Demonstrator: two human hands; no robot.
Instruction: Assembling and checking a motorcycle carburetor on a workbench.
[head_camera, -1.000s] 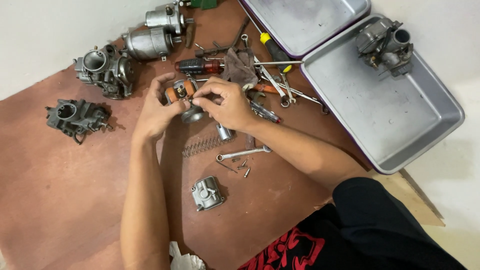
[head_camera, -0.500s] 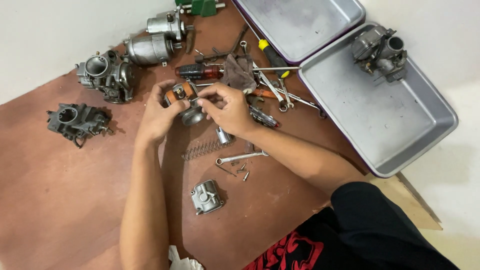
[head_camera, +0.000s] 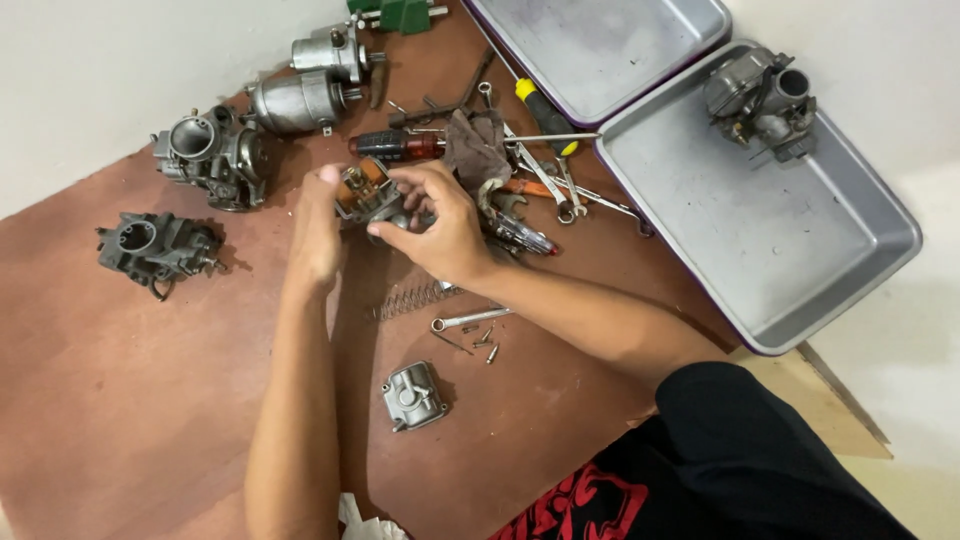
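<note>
Carburetor body sits upper-centre of the head view, held off the brown board betw. both hands. My left hand cups it from frame-left, fingers curled round the side w/ thumb up near the top; my right hand closes over it from frame-right, fingertips pinching at its lower edge, though what exactly they grip is hidden. Progress, as I judge it: teardown looks partway. A float bowl cover lies apart lower-centre, a spring, small wrench and a few loose screws lie just below the hands, so the bowl side seems already off; the orange-brown part on top of the body is exposed. The rest of the strip or refit looks undone. Orientation: long axis runs roughly upper-left to lower-right in frame, exposed side tilted toward upper-left; can't tell more, fingers cover much. Other carbs sit far left; one lies in the metal tray upper right.
</note>
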